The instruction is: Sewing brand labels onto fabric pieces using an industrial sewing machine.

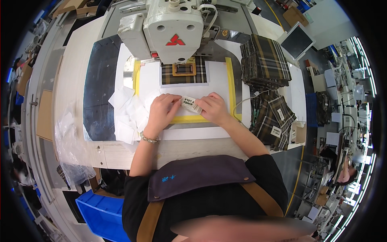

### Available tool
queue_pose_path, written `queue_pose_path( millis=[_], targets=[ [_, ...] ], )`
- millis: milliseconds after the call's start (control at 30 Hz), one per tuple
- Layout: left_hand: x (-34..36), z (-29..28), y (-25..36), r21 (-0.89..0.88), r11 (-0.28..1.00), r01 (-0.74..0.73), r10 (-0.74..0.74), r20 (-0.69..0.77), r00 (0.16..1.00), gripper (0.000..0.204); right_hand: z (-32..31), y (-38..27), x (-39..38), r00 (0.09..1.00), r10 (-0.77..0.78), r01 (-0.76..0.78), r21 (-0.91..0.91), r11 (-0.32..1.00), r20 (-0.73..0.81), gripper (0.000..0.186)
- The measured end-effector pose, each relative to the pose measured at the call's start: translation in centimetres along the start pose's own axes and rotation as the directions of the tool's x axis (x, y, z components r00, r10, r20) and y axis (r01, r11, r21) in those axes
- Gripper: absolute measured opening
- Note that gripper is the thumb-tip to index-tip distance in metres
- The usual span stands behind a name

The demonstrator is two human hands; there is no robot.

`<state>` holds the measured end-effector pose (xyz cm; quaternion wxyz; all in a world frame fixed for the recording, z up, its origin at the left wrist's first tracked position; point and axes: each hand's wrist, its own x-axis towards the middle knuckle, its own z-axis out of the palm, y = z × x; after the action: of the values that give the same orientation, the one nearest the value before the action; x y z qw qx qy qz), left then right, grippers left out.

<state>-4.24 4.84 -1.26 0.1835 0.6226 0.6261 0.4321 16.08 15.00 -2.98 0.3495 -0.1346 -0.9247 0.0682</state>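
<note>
Between my two hands is a small white fabric label with dark print. My left hand pinches its left end, and my right hand grips its right end. Just beyond them, under the head of a white sewing machine, lies a plaid fabric piece in brown, black and tan. A small orange-brown frame presses on that fabric. Below sits a white sheet edged with yellow tape.
At the right stands a tall stack of folded plaid pieces; nearer me lie plaid pieces with white labels. Loose white paper squares spread at the left. A clear plastic bag hangs over the table's left edge, above a blue crate.
</note>
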Motion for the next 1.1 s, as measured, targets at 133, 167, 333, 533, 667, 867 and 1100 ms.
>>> queue_pose_path(
  millis=[133,167,333,533,667,867,1100],
  targets=[
    [0.6,-0.6,0.0,0.031,0.993,-0.117,0.112,0.129,0.985,0.028,0.3,0.4,-0.1,0.997,0.042,-0.041,-0.013,0.999,0.064,0.035],
    [0.5,-0.8,0.3,0.047,0.989,-0.138,0.130,0.133,0.982,0.035,0.4,0.5,-0.2,0.997,0.041,-0.040,-0.010,0.999,0.061,0.035],
    [0.2,-0.9,0.2,0.059,0.995,-0.078,0.063,0.230,0.971,0.045,0.6,0.7,-0.2,0.994,0.067,-0.069,0.026,0.997,0.089,0.033],
    [0.0,-0.3,0.3,0.080,0.995,-0.062,0.047,0.185,0.982,0.029,0.3,0.6,-0.3,0.993,0.060,-0.064,0.030,0.998,0.102,0.034],
    [-0.2,0.2,-0.3,0.178,0.970,-0.166,0.150,0.097,0.984,0.021,0.2,0.6,-0.5,0.991,0.121,-0.127,0.129,0.983,0.059,0.034],
    [0.0,0.4,1.0,0.192,0.970,-0.147,0.141,0.045,0.989,0.018,-0.6,0.7,-0.3,0.958,0.278,-0.288,0.209,0.935,0.076,0.032],
    [-1.9,1.5,1.9,-0.231,0.890,0.393,-0.364,0.159,0.918,0.022,0.1,-1.1,-0.7,0.938,0.322,-0.313,0.089,0.946,-0.125,0.037]
  ],
)
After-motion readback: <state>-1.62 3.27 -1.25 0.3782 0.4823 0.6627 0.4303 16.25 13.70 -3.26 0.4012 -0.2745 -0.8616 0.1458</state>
